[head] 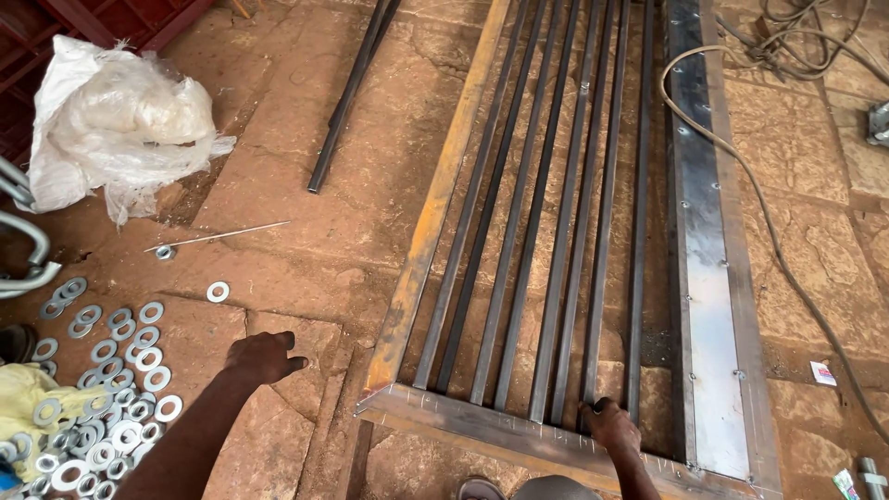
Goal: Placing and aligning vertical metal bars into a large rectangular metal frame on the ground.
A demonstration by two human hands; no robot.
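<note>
Gripping a bar (593,370) at the frame (519,435), lower right, the right hand (611,428) clenches; the left hand (262,356) rests loosely curled, holding nothing, near washers (111,389), lower left.

Soft even daylight, faint shadows, mild glare on the flat steel strip (713,306), sharp focus, slight edge distortion

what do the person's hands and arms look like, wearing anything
Both are bare: the left hand and the right hand have no gloves, and no sleeves, watch or rings show on the forearms in the head view. Nothing is worn as far up as the frame shows.
</note>
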